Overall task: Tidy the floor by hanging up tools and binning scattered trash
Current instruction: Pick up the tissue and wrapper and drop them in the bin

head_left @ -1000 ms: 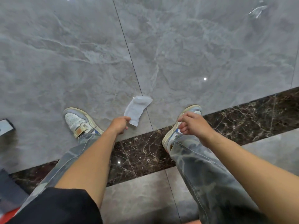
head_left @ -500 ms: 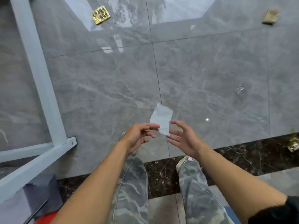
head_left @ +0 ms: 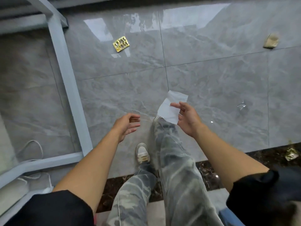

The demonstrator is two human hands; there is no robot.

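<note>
Paper scrap (head_left: 170, 110) is now passing rightward: right hand (head_left: 187, 119) is pinching it, probably for binning; left hand (head_left: 128, 126) is hanging released, empty.

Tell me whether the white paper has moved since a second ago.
Yes. The white paper lay on the floor by the tile seam; now it is lifted clear, held by the right hand, with the left hand apart.
</note>
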